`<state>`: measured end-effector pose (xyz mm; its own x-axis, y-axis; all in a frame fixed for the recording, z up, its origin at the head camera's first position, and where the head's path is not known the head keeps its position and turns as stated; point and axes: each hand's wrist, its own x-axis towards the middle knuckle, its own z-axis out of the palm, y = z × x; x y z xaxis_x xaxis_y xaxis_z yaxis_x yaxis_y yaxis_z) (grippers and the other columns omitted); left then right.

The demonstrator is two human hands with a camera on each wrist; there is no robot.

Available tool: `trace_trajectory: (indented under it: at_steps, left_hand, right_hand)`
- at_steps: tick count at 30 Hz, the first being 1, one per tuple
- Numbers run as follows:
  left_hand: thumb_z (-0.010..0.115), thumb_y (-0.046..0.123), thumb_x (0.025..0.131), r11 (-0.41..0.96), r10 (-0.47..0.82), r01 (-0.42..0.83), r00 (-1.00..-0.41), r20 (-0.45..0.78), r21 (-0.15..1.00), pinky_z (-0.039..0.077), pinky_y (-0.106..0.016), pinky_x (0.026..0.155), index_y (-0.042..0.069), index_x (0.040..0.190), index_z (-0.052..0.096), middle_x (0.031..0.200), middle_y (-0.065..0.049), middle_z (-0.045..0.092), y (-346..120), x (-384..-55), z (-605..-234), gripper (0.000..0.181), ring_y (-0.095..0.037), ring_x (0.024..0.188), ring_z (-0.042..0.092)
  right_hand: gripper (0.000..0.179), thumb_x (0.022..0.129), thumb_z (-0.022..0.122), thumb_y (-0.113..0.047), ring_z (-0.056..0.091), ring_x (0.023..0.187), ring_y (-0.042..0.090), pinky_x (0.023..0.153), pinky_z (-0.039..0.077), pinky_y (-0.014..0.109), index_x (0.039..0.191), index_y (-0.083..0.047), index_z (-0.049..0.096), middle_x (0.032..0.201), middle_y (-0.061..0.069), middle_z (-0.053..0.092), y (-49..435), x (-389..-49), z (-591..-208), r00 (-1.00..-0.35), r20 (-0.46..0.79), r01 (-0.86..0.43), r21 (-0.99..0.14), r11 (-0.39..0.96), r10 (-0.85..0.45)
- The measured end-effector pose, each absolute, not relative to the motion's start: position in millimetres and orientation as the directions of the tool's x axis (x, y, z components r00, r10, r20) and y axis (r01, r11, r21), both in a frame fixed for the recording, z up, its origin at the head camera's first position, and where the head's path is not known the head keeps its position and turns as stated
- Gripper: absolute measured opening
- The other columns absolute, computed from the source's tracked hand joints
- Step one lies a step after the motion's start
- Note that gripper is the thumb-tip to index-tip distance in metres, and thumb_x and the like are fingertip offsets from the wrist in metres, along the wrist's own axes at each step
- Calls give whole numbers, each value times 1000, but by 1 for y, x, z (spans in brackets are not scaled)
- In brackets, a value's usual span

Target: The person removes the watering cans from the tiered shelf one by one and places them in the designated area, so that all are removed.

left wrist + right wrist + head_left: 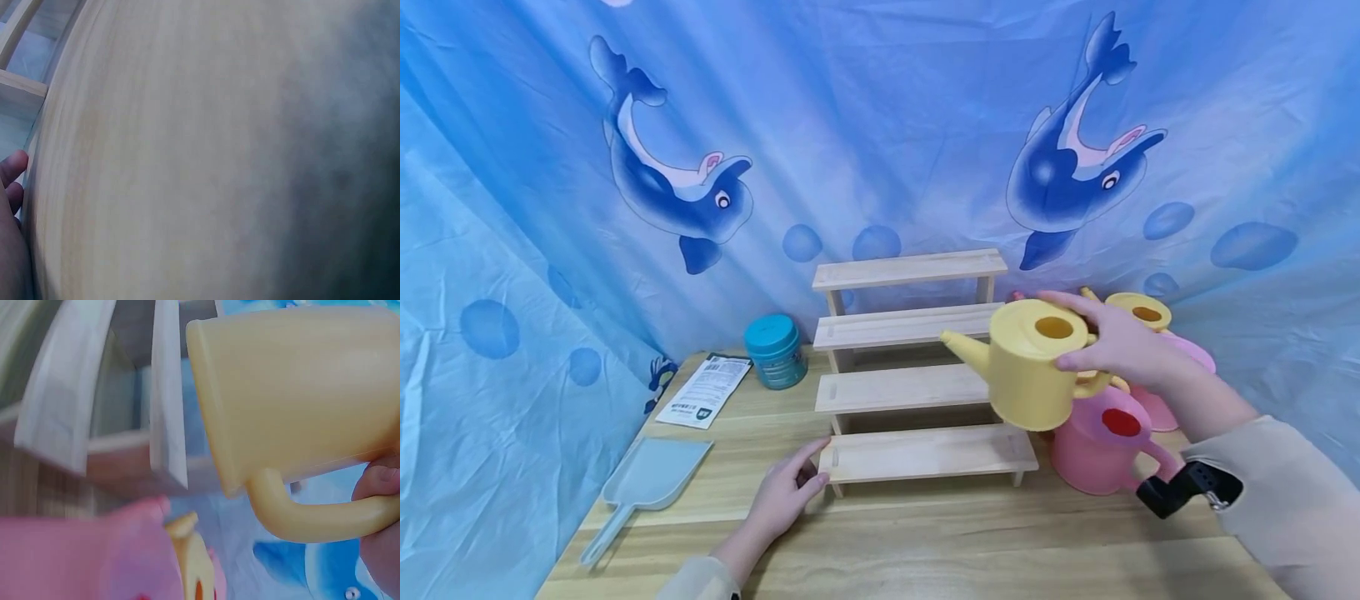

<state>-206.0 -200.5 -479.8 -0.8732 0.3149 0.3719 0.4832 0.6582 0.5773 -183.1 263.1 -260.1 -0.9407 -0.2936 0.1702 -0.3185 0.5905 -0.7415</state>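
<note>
In the head view my right hand (pixel 1112 337) grips a yellow watering can (pixel 1033 367) near its top and handle. The can is upright, its spout pointing left, in front of the right part of a stepped wooden stand (pixel 917 454). In the right wrist view, the yellow can's body (pixel 300 394) and curved handle show large, with a finger at the handle. My left hand (pixel 782 492) rests by the left end of the lowest step, fingertips right at its edge. In the left wrist view only a few fingers (pixel 12 181) show at the left border.
Pink watering cans (pixel 1097 450) and another yellow can (pixel 1138 312) stand right of the stand. A teal-lidded jar (pixel 777 354), a white packet (pixel 706 390) and a pale blue dustpan (pixel 651 475) lie left on the wooden table (pixel 910 542). A dolphin-print curtain (pixel 880 125) hangs behind.
</note>
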Motion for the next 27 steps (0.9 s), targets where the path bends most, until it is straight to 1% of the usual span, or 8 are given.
trace_trajectory:
  at_steps: [4, 7, 11, 13, 19, 21, 24, 27]
  left_hand:
    - [68, 22, 83, 659, 314, 481, -874, 370, 578, 40, -25, 61, 26, 129, 56, 70, 18, 49, -201, -206, -480, 48, 0, 63, 46]
    - [68, 23, 83, 662, 315, 473, -879, 357, 582, 41, -25, 61, 26, 130, 55, 70, 17, 50, -201, -205, -480, 48, -1, 63, 46]
    - [68, 25, 84, 668, 317, 460, -887, 336, 585, 41, -25, 61, 27, 130, 55, 71, 17, 50, -201, -204, -481, 48, 0, 63, 46]
    - [67, 26, 84, 665, 322, 463, -886, 335, 586, 40, -25, 61, 26, 130, 55, 70, 18, 50, -201, -203, -481, 48, 0, 63, 46]
    - [67, 27, 84, 654, 329, 478, -878, 349, 586, 40, -25, 61, 26, 130, 55, 69, 18, 50, -200, -204, -477, 47, 0, 62, 46]
    - [67, 28, 84, 657, 325, 475, -879, 348, 586, 40, -26, 61, 27, 130, 55, 69, 19, 50, -200, -205, -476, 47, 0, 62, 46]
    - [66, 29, 85, 658, 331, 475, -880, 341, 584, 40, -26, 62, 27, 130, 55, 70, 18, 50, -199, -206, -476, 46, 0, 63, 46]
    - [65, 30, 86, 656, 341, 476, -879, 332, 586, 40, -25, 62, 26, 131, 54, 70, 18, 51, -198, -207, -477, 46, 0, 63, 47]
  right_hand:
    - [77, 83, 70, -18, 54, 90, 21, 64, 51, 32, 148, -14, 28, 117, 13, 51, 284, -180, -259, -950, 164, -294, -756, 584, -265]
    - [77, 84, 69, -17, 54, 86, 14, 61, 50, 33, 148, -14, 26, 115, 11, 51, 299, -177, -261, -958, 171, -279, -750, 600, -232]
    - [77, 86, 68, -18, 51, 95, 5, 67, 49, 29, 150, -18, 23, 121, 3, 48, 322, -169, -265, -974, 153, -227, -723, 652, -169]
    - [77, 87, 67, -17, 52, 85, 7, 61, 49, 30, 150, -18, 22, 114, -2, 50, 335, -166, -268, -977, 153, -211, -723, 658, -146]
    - [73, 89, 61, -7, 57, 80, 8, 58, 51, 30, 150, -21, 23, 107, -20, 52, 368, -158, -281, -969, 216, -241, -729, 640, -119]
    - [72, 89, 58, -2, 56, 67, 12, 52, 48, 30, 149, -23, 24, 98, -15, 54, 378, -156, -284, -964, 230, -261, -742, 618, -130]
    - [71, 91, 56, 1, 44, 49, 18, 42, 37, 29, 148, -28, 25, 79, -7, 50, 393, -152, -287, -958, 246, -283, -747, 602, -145]
    - [71, 93, 52, 2, 32, 42, 21, 38, 27, 33, 147, -34, 24, 74, -4, 49, 409, -149, -289, -958, 245, -287, -774, 564, -150]
